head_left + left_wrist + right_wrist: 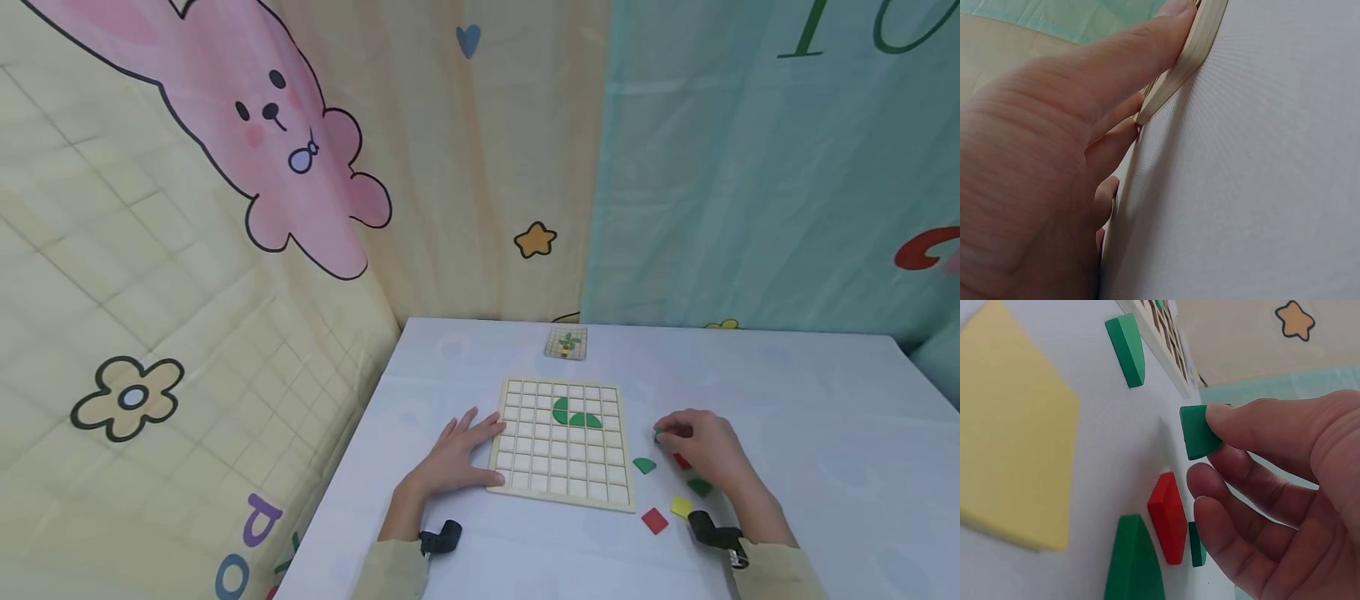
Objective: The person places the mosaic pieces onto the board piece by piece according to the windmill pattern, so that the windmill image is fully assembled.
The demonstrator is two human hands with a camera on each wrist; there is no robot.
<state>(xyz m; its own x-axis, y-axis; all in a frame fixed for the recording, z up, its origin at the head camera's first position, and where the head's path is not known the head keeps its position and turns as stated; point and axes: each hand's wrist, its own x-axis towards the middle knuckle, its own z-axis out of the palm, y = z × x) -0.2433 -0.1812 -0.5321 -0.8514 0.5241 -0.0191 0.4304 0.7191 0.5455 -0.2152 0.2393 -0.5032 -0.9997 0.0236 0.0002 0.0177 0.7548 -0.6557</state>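
A wooden grid board [540,467] lies on the table with three green quarter-circle pieces [560,411] in its upper cells. My left hand [457,454] rests spread against the board's left edge, thumb near the lower corner; the left wrist view shows the thumb on the wooden rim [1175,78]. To the right of the board, my right hand [705,446] pinches a green piece [1197,432] with a curved side between thumb and index finger, raised off the table. Below that hand lie a red piece [1169,519] and a green piece [1134,562].
Nearer the board's right edge is a loose green quarter-circle [644,465]. A red square [655,521] and a yellow piece [681,507] lie closer to me, by the right wrist. Behind the board is a small pattern card [566,342]. Printed curtains hang behind the table.
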